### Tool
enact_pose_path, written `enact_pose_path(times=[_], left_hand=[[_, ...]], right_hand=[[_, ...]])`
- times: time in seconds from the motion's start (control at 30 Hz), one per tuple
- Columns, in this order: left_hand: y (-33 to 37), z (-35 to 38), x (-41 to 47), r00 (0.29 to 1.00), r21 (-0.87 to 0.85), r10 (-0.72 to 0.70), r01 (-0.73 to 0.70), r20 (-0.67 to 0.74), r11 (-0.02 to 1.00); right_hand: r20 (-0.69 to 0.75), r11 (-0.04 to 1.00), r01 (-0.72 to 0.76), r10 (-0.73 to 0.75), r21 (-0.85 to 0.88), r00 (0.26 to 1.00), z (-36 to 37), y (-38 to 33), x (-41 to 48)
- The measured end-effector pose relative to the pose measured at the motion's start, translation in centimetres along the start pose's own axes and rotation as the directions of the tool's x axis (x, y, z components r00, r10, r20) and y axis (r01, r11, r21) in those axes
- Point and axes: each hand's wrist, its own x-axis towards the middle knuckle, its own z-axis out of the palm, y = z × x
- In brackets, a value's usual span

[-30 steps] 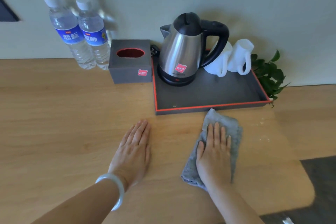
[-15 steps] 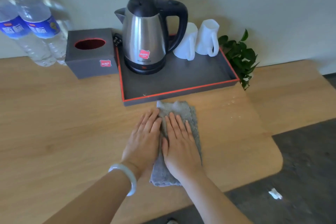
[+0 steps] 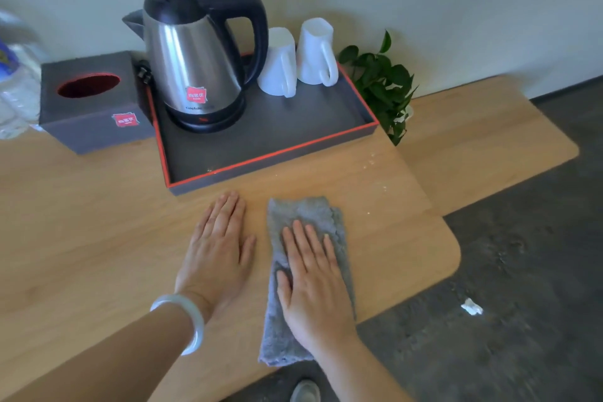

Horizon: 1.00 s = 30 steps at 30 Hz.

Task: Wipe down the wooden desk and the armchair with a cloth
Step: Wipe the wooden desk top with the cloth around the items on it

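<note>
A folded grey cloth [image 3: 308, 212] lies on the wooden desk [image 3: 81, 238] near its front right corner. My right hand [image 3: 311, 281] presses flat on the cloth with straight fingers. My left hand [image 3: 218, 251] rests flat on the bare wood just left of the cloth, a pale bangle on its wrist. Pale crumbs or specks [image 3: 375, 170] dot the desk to the right of the cloth. No armchair is in view.
Behind the hands stands a grey tray with a red rim [image 3: 280, 153] bearing a steel kettle [image 3: 192, 55] and two upturned white mugs [image 3: 298, 59]. A grey tissue box [image 3: 91, 114], water bottles [image 3: 16, 85] and a small plant [image 3: 381, 81] flank it. Dark floor [image 3: 522, 271] lies right, with a white scrap [image 3: 471, 307].
My right hand slid the cloth left until it met my left hand, then back to the right, leaving a gap between the hands. The view shifted right.
</note>
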Motion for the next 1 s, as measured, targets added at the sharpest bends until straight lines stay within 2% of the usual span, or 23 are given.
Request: enact_pose_path(times=[0.03,0.1,0.2,0.27,0.3,0.33,0.37,0.47,0.53,0.57,0.6,0.63,0.73,0.8,0.87,1.0], left_hand=[[0.0,0.0,0.0,1.000,0.004,0.000,0.000,-0.004,1.000],[0.1,-0.1,0.0,1.000,0.012,-0.009,0.009,-0.007,1.000],[0.3,-0.2,0.0,1.000,0.019,-0.015,0.015,0.000,1.000],[0.4,-0.2,0.0,1.000,0.025,-0.022,0.022,-0.003,0.999],[0.5,-0.2,0.1,1.000,0.032,-0.025,0.025,0.001,0.999],[0.5,-0.2,0.1,1.000,0.040,-0.026,0.026,0.004,0.999],[0.5,-0.2,0.1,1.000,0.047,-0.027,0.027,0.005,0.999],[0.4,-0.1,0.0,0.999,0.066,-0.028,0.027,0.019,0.997],[0.4,-0.2,-0.1,0.999,0.064,-0.026,0.025,0.024,0.998],[0.4,-0.2,-0.1,0.999,0.062,-0.027,0.025,0.024,0.998],[0.4,-0.2,0.0,0.999,0.062,-0.029,0.027,0.025,0.998],[0.4,-0.3,0.1,0.999,0.064,-0.029,0.028,0.026,0.998],[0.5,-0.3,0.1,0.999,0.073,-0.033,0.030,0.032,0.997],[0.7,-0.3,0.1,0.999,0.080,-0.037,0.034,0.037,0.996],[0.7,-0.4,0.1,0.998,0.089,-0.036,0.032,0.043,0.996],[0.7,-0.5,0.2,0.998,0.101,-0.034,0.029,0.043,0.995]], right_hand=[[-0.007,0.999,-0.038,0.038,-0.034,0.999,-0.5,2.3,-0.3],[-0.056,0.967,-0.234,0.229,-0.105,0.972,-1.6,7.0,-0.7],[-0.074,0.813,-0.571,0.566,-0.112,0.821,-3.2,11.2,0.4],[-0.059,0.703,-0.707,0.705,-0.075,0.707,-3.1,10.7,1.5],[-0.058,0.672,-0.737,0.735,-0.066,0.675,-3.0,9.6,2.0],[-0.054,0.677,-0.732,0.730,-0.078,0.681,-2.6,8.0,2.4],[-0.054,0.718,-0.688,0.687,-0.103,0.725,-2.1,6.0,2.7],[-0.037,0.907,-0.409,0.408,-0.103,0.912,-0.5,0.0,2.3],[-0.008,0.971,-0.230,0.230,-0.063,0.973,-0.5,0.1,2.2],[-0.001,0.979,-0.192,0.192,-0.074,0.981,-0.8,1.8,2.2],[-0.005,0.973,-0.205,0.206,-0.109,0.979,-1.1,4.3,2.0],[-0.016,0.949,-0.280,0.281,-0.144,0.960,-1.6,7.2,1.8],[-0.066,0.766,-0.630,0.627,-0.126,0.776,-3.0,13.2,1.8],[-0.062,0.718,-0.693,0.690,-0.072,0.721,-3.0,12.5,2.0],[-0.056,0.740,-0.668,0.666,-0.080,0.744,-2.6,9.5,2.3],[0.010,0.829,-0.543,0.549,-0.133,0.836,-1.3,2.3,3.7]])
